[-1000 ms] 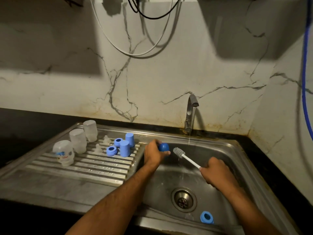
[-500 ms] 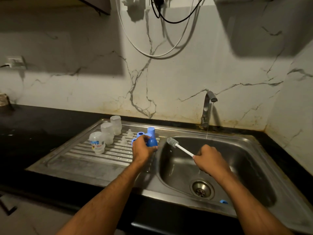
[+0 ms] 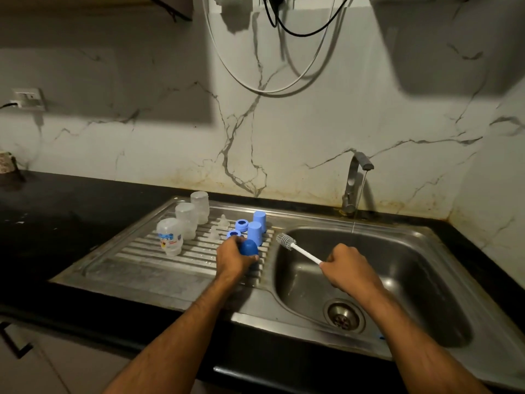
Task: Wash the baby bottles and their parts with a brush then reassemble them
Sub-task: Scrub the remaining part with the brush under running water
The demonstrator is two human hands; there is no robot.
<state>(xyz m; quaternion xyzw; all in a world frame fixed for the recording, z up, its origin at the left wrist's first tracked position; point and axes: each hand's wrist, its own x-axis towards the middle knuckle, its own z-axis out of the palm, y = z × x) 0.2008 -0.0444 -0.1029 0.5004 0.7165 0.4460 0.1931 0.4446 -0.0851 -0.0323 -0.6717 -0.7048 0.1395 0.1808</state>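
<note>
The left hand (image 3: pixel 234 258) has carried the blue cap (image 3: pixel 249 247) out of the basin, where it was a second ago beside the brush head, and now holds it low over the ribbed drainboard (image 3: pixel 136 258), left of centre in the frame. Its fingers are curled round the cap, which sits dome-up just in front of the two caps (image 3: pixel 257 227) already standing there; whether it touches the ribs yet cannot be told. The right hand (image 3: pixel 348 270) has hardly shifted: it stays clenched on the white handle of the brush (image 3: pixel 295 247), bristles pointing up-left over the sink's (image 3: pixel 426 268) left rim, touching nothing.

To my reading this cap is washed and is being put down to drain, so the scrubbing has paused, not ended. On the drainboard, towards centre-left, stand three clear bottles (image 3: pixel 186 221) mouth-down, two pale teats (image 3: pixel 218 227) and two blue rings (image 3: pixel 238 228). A sliver of blue shows at the basin's near edge, lower right, probably the third ring, unwashed. Water runs thinly from the tap (image 3: pixel 356 177) at centre right.

Next, likely, the fingers release the cap and reach for that last piece. Reassembly has not begun.
</note>
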